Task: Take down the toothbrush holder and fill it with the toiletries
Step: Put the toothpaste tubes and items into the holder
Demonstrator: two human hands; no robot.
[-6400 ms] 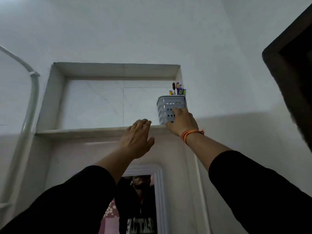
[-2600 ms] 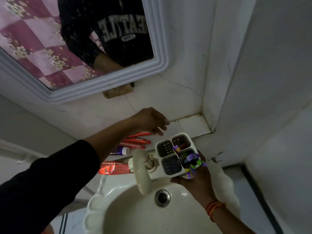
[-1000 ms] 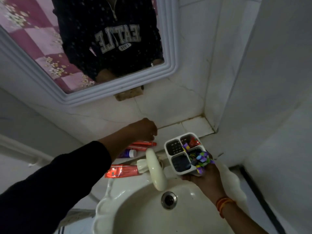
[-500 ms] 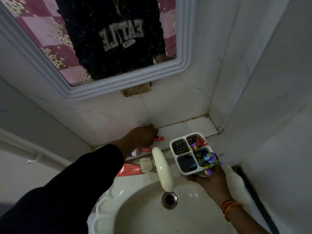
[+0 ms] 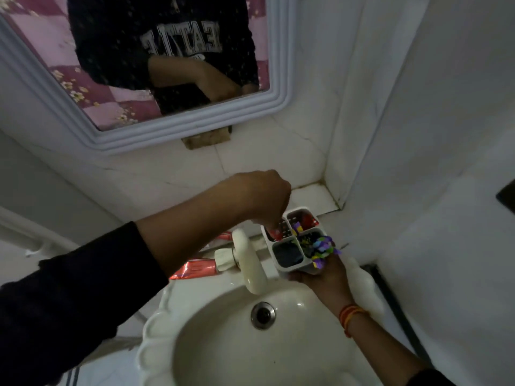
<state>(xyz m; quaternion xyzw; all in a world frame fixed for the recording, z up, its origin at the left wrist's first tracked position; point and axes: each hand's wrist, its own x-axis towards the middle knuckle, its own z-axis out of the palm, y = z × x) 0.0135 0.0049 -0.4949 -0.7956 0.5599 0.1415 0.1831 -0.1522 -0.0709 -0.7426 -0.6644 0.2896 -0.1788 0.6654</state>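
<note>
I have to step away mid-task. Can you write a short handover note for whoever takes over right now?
Right hand: holds the toothbrush holder from below, over the sink rim.
Left hand: lowering a red item into the back-left compartment.
Done: holder is down; toothbrushes in the front-right compartment, something red in the back-right.
Left: the red tube by the tap, and another partly hidden behind it.

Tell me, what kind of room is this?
Most likely a small bathroom. There is a white washbasin with a tap, a mirror on the tiled wall above it, and a toothbrush holder held over the basin.
</note>
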